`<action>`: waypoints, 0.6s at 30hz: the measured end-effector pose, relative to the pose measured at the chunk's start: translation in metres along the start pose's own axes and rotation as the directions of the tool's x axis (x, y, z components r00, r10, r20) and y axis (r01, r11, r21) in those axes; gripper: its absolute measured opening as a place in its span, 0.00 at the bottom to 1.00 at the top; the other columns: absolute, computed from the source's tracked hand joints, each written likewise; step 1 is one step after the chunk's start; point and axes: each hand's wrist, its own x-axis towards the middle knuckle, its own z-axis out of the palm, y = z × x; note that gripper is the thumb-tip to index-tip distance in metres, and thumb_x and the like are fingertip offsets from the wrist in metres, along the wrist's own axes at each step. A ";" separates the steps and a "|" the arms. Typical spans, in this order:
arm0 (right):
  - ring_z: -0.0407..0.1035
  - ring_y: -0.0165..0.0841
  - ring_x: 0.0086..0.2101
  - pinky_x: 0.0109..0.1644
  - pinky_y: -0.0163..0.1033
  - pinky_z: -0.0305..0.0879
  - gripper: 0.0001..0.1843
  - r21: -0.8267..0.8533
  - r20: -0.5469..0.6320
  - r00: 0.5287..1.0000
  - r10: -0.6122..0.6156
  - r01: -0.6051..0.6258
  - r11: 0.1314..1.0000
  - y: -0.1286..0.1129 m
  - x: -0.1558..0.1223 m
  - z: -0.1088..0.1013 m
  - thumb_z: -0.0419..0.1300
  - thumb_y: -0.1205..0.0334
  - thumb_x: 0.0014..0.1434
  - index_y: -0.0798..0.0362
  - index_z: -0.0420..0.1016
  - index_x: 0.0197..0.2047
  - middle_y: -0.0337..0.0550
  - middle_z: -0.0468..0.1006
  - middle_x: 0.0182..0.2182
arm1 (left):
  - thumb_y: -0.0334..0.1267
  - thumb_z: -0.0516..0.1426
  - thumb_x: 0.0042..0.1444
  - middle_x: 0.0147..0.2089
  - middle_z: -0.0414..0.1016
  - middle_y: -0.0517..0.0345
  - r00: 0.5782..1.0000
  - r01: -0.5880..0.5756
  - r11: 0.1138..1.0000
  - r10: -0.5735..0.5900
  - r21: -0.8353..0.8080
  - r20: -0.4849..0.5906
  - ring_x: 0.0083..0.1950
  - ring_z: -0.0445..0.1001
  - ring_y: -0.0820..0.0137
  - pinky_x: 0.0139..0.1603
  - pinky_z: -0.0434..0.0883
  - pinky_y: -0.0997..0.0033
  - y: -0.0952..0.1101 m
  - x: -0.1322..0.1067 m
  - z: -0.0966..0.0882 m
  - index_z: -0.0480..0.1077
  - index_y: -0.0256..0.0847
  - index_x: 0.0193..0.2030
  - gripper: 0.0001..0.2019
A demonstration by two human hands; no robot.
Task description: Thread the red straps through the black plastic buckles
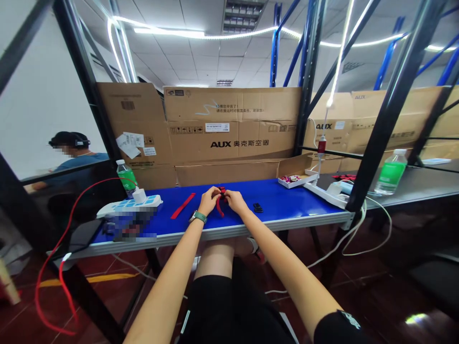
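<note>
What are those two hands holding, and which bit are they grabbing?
A red strap. The left hand and the right hand pinch its top end from both sides, just above the blue table; the rest droops below.

Both your hands meet over the blue table (287, 210): left hand (209, 199) and right hand (234, 200) pinch a red strap (221, 203). Another red strap piece (182, 206) lies left, black clip (257, 207) right.

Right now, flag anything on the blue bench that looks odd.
Nothing spilled or broken. Only the red cable looks untidy, looping off the bench to the floor on the left. Left hand and right hand grip the red strap.
</note>
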 end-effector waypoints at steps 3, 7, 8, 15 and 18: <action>0.74 0.36 0.38 0.43 0.34 0.64 0.13 -0.046 0.000 1.000 -0.018 0.018 0.999 -0.003 0.001 -0.004 0.55 0.73 0.61 0.51 0.79 0.39 0.45 0.82 0.36 | 0.31 0.56 0.56 0.36 0.79 0.57 1.000 0.009 1.000 -0.009 -0.004 -0.007 0.39 0.78 0.67 0.45 0.73 0.67 0.001 0.000 0.000 0.72 0.41 0.38 0.04; 0.74 0.36 0.38 0.43 0.34 0.63 0.13 -0.132 0.024 0.999 -0.034 0.037 0.991 -0.007 0.000 -0.007 0.55 0.72 0.62 0.50 0.80 0.40 0.46 0.81 0.37 | 0.31 0.56 0.56 0.36 0.80 0.57 1.000 0.016 1.000 -0.016 -0.003 -0.013 0.39 0.79 0.67 0.45 0.73 0.67 0.002 0.000 -0.001 0.72 0.41 0.37 0.04; 0.74 0.37 0.38 0.42 0.35 0.63 0.13 -0.148 0.031 0.999 -0.035 0.039 0.988 -0.008 -0.001 -0.007 0.55 0.72 0.62 0.50 0.80 0.40 0.46 0.81 0.36 | 0.31 0.56 0.56 0.36 0.80 0.57 1.000 0.016 1.000 -0.016 -0.002 -0.010 0.39 0.79 0.67 0.45 0.73 0.67 0.003 0.000 -0.001 0.72 0.41 0.37 0.05; 0.74 0.38 0.39 0.45 0.36 0.63 0.12 -0.158 0.001 1.000 -0.023 0.023 0.987 -0.012 -0.002 -0.006 0.55 0.71 0.62 0.52 0.80 0.39 0.50 0.82 0.38 | 0.33 0.58 0.56 0.36 0.81 0.56 1.000 0.019 1.000 -0.019 0.012 0.014 0.38 0.79 0.66 0.44 0.73 0.67 0.005 0.000 -0.001 0.74 0.41 0.37 0.04; 0.74 0.37 0.39 0.45 0.36 0.63 0.12 -0.130 0.011 0.998 -0.058 0.059 0.990 -0.012 -0.002 -0.007 0.55 0.72 0.63 0.52 0.80 0.39 0.49 0.82 0.38 | 0.32 0.58 0.56 0.36 0.81 0.56 1.000 0.017 1.000 -0.017 0.018 0.004 0.38 0.79 0.67 0.44 0.74 0.67 0.003 0.000 -0.001 0.75 0.41 0.37 0.04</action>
